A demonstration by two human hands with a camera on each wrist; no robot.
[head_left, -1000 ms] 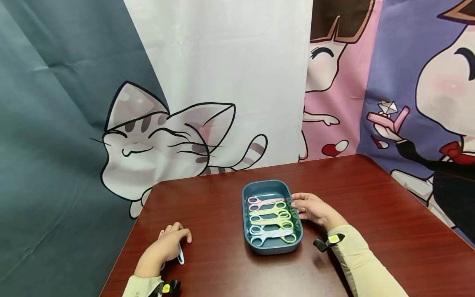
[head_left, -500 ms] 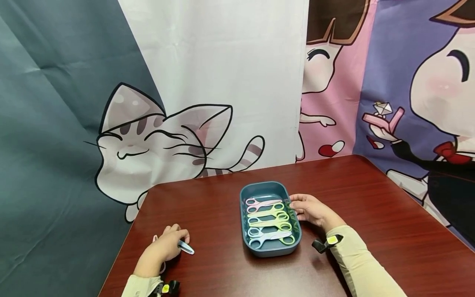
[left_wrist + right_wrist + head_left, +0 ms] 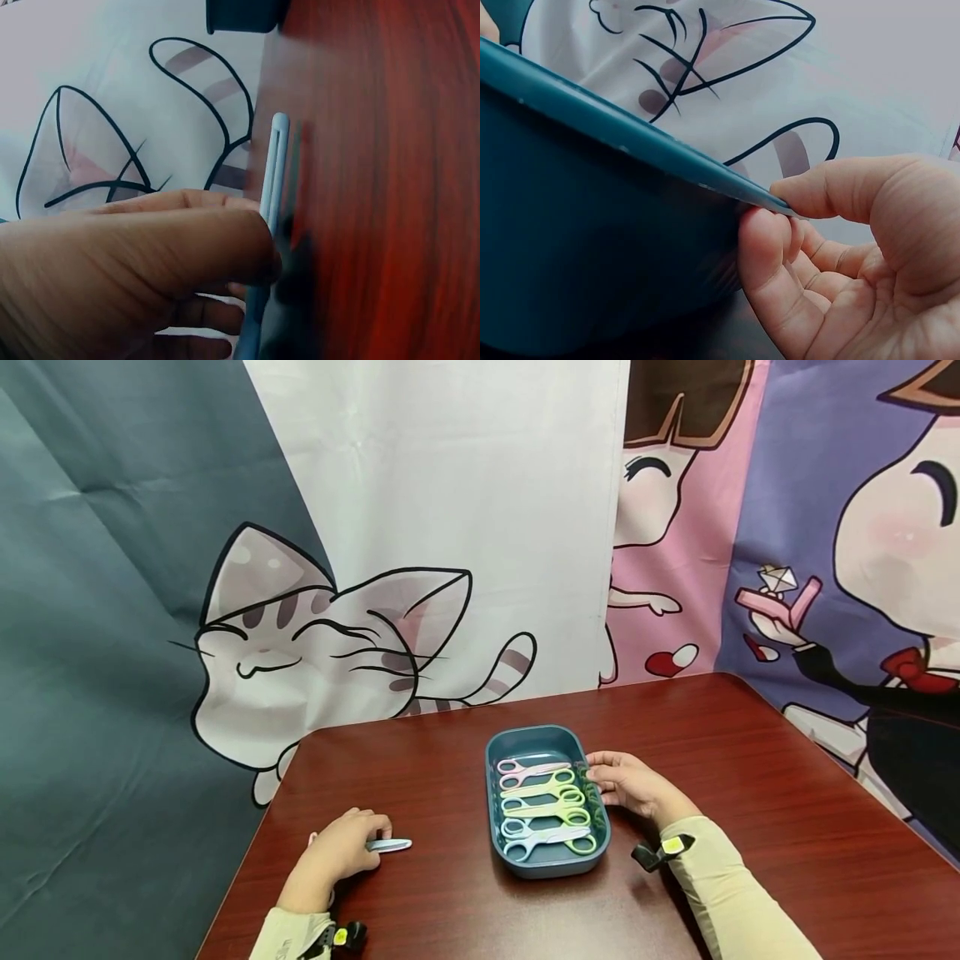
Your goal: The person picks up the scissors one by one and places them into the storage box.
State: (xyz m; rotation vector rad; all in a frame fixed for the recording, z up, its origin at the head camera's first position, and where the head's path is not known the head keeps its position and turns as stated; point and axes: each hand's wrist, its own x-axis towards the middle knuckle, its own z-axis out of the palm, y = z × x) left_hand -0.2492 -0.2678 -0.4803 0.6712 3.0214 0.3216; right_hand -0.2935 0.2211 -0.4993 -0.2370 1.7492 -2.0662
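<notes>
Near the table's left side, my left hand (image 3: 343, 850) pinches a pair of light blue scissors (image 3: 392, 845) between thumb and fingers. In the left wrist view the rounded, slotted blade end of the scissors (image 3: 276, 161) sticks out past the thumb, close over the table. A bit of pink (image 3: 312, 838) shows behind this hand, mostly hidden by it. My right hand (image 3: 630, 783) grips the right rim of a dark teal plastic box (image 3: 551, 869), thumb on top and fingers below in the right wrist view. Inside the box lie pink scissors (image 3: 513, 774), yellow-green scissors (image 3: 576, 817) and light blue scissors (image 3: 517, 850), in a row.
The dark red wooden table (image 3: 435, 777) runs back to a cartoon-printed curtain (image 3: 450, 527) behind it. A stretch of tabletop lies between the left hand and the box. Each wrist wears a black strap with a camera.
My left hand has raised the light blue scissors and turned them, so their tips swing from pointing down toward me to pointing right at the box. The right hand keeps its hold on the rim.
</notes>
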